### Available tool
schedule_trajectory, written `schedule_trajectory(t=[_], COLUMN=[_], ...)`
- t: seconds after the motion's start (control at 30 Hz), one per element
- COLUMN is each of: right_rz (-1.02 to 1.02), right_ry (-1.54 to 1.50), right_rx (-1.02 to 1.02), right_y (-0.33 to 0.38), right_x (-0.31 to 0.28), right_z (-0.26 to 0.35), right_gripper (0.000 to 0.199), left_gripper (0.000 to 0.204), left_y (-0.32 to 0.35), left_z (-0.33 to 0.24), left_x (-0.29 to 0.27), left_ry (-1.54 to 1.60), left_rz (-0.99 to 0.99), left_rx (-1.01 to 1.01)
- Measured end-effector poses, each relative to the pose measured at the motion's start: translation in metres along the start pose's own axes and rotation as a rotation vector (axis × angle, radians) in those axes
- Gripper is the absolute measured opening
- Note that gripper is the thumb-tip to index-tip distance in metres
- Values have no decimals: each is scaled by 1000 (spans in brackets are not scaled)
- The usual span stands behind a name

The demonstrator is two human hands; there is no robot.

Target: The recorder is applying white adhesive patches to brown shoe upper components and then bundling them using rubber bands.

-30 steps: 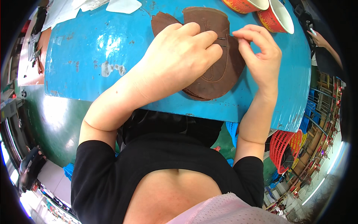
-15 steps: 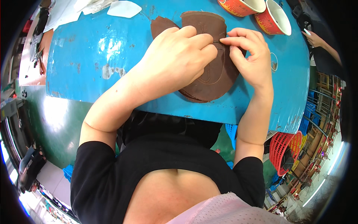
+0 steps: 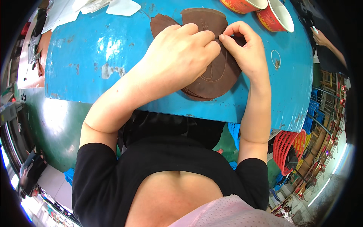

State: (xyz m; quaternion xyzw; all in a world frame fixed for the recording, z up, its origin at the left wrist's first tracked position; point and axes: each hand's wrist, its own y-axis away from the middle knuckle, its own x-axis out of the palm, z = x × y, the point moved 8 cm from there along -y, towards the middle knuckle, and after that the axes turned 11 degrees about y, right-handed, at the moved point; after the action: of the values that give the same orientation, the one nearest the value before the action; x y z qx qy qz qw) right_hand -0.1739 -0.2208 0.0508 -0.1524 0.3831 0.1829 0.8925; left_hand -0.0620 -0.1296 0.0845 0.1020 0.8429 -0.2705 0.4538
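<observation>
A stack of brown stitched leather pieces [image 3: 227, 77], rounded at the near end, lies on the blue table in front of me. My left hand [image 3: 185, 55] is closed over the stack, its curled fingers gripping the leather and hiding the middle. Close against its fingertips, my right hand [image 3: 247, 49] pinches with thumb and forefinger at the stitched line across the leather. Whatever sits in that pinch is too small to make out. Another brown leather piece [image 3: 160, 23] sticks out past my left hand, at the far left of the stack.
Two red and yellow paper bowls [image 3: 270, 22] stand at the table's [image 3: 87, 60] far right. White sheets [image 3: 123, 7] lie at the far left. A thin ring [image 3: 276, 58] is right of my hand. Red basket [image 3: 285, 151] below the right edge; another person's hand [image 3: 320, 38] beyond.
My right hand has moved a little left, up to my left fingertips, and its other fingers have curled in. The left hand holds nearly the same place. The view has shifted slightly.
</observation>
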Motion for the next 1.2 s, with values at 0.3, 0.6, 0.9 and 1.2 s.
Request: schedule_trajectory(t=[0.3,0.6,0.9,1.2], right_rz=[-405,-172,-320,-215], right_ry=[-565,-762,-531,-701], right_rx=[-155,-250,-328,-208], right_y=[4,21,31,29], right_x=[-55,-1,-8,-4], right_z=[-10,38,44,41], right_gripper=[15,24,26,24], left_gripper=[10,11,12,15], left_y=[-5,-6,-4,-1], left_z=[32,48,41,34], left_x=[-21,-8,-6,-14], left_ry=[783,1341,1174,927], left_rz=[-236,-518,-511,-518], left_rx=[-163,-202,-202,-121])
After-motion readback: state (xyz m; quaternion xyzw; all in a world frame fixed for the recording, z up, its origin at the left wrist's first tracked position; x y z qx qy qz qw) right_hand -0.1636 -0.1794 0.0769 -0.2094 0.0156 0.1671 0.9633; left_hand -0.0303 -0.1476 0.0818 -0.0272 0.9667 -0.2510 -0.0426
